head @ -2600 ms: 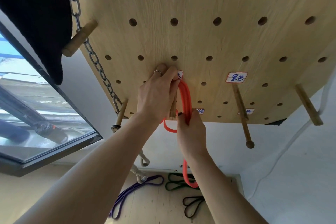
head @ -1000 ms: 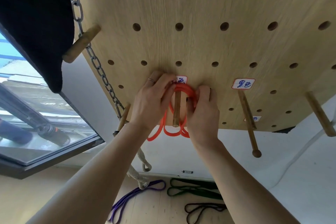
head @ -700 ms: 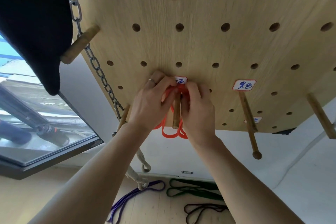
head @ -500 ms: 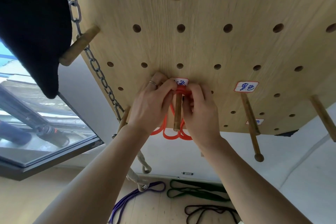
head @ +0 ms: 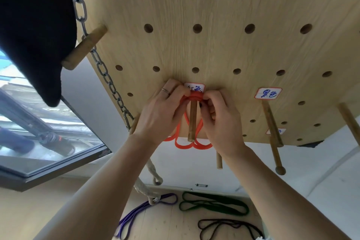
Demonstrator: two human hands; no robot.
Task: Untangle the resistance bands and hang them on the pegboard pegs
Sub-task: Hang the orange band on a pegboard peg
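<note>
Orange band (head: 194, 97) half-hidden behind hands (head: 196, 117)

We reach both bare forearms up from the bottom of the view, converging at the middle. Our left hand (head: 158, 116) has its back toward us, a ring on one finger, fingers curled at the top and pinching the red band (head: 193, 96). Our right hand (head: 220, 121) sits just beside it, fingers bent inward and thumb tucked, pinching the same band from the other side.
</note>
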